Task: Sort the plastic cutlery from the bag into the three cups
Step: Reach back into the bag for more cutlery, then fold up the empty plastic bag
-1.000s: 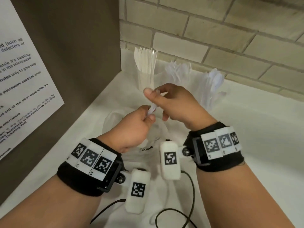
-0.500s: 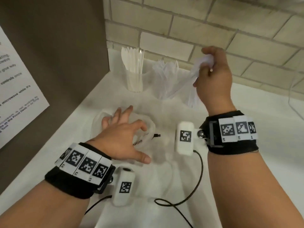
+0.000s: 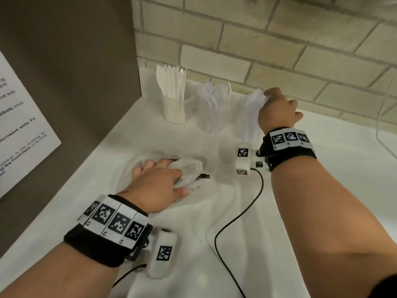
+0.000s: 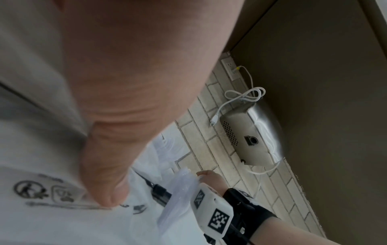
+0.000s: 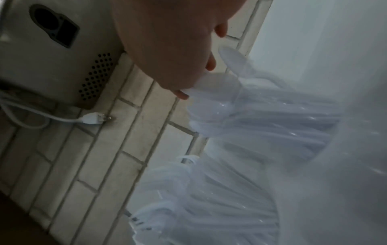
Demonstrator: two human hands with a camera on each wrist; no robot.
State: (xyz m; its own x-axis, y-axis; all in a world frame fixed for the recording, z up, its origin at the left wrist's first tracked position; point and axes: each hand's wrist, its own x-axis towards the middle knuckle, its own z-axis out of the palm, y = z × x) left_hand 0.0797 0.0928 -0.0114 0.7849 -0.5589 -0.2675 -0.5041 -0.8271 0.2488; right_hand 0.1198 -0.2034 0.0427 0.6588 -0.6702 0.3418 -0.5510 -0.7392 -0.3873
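Since half a second ago, the right hand (image 3: 277, 110) is dropping from above the spoon cup (image 3: 250, 117) to the spoon tops, while the left hand (image 3: 159, 181) is staying on the bag (image 3: 191, 168). From the head view, the left fingers are lying loosely spread on the clear bag; the knife cup (image 3: 174, 110) and fork cup (image 3: 213, 117) are standing left of the spoon cup. Through the left wrist camera, the thumb (image 4: 104, 179) is pressing the printed bag (image 4: 41, 190). Through the right wrist camera, the fingertips (image 5: 184, 94) are pinching a spoon (image 5: 211, 86) among the others.
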